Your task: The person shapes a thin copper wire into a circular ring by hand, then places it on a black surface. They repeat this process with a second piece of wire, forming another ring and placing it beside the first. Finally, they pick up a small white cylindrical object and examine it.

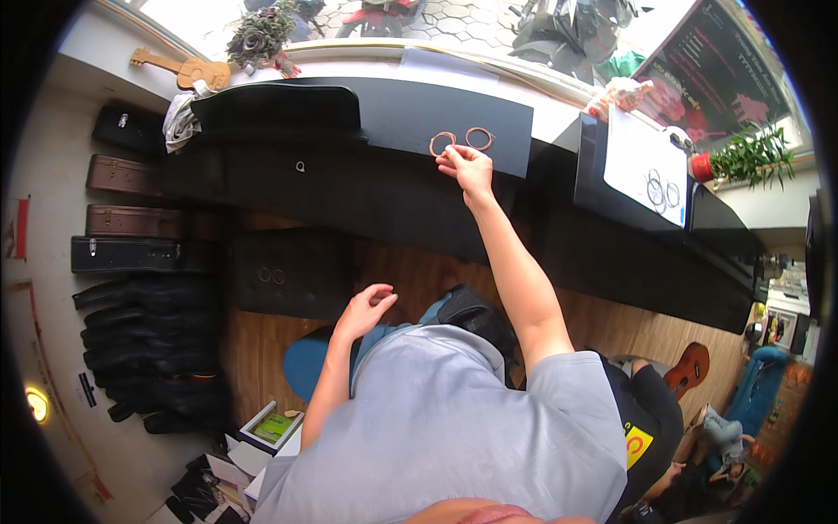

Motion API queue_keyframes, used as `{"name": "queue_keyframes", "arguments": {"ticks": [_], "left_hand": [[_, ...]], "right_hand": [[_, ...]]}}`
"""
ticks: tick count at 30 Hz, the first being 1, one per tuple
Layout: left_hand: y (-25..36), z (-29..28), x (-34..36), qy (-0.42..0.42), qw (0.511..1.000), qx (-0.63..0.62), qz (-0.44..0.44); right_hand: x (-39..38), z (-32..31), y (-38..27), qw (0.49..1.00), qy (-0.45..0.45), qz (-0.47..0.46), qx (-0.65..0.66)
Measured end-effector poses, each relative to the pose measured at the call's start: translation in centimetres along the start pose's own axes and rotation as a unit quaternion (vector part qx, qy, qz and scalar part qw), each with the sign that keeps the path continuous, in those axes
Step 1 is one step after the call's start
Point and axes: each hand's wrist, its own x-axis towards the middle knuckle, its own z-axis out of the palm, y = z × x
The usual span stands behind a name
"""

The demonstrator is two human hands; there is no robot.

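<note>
My right hand (471, 173) pinches a copper-coloured coil of thin string (443, 134) over the dark counter (401, 113). A second coil (479, 129) lies just right of it on the counter. My left hand (371, 306) hangs in front of my body with nothing in it, fingers loosely bent and apart. Two more thin coils (271, 275) rest on a black padded bench (314, 297) at left. Darker coils (656, 190) lie on a white sheet (633, 157) at the right of the counter.
Guitar cases (144, 253) line the left wall. A small wooden guitar (201, 74), flower bundle and potted plant (746, 162) sit by the window, with motorbikes outside. Boxes stand lower left. People (724, 437), a blue sofa and a guitar (685, 371) are at lower right.
</note>
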Motion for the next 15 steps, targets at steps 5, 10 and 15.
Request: {"name": "queue_keyframes", "arguments": {"ticks": [5,10,15], "left_hand": [[-8.2,0.8,-2.6,0.086,0.977,-0.147,-0.125],[-21.9,4.5,-10.5,0.237,0.878,-0.265,-0.322],[-29.4,8.3,-18.8,0.175,0.716,-0.456,-0.499]], "right_hand": [[6.6,1.0,1.2,1.000,-0.002,0.015,0.001],[1.5,0.8,1.1,0.994,-0.017,-0.010,-0.106],[-7.3,-0.2,3.3,0.952,-0.060,0.079,-0.290]]}}
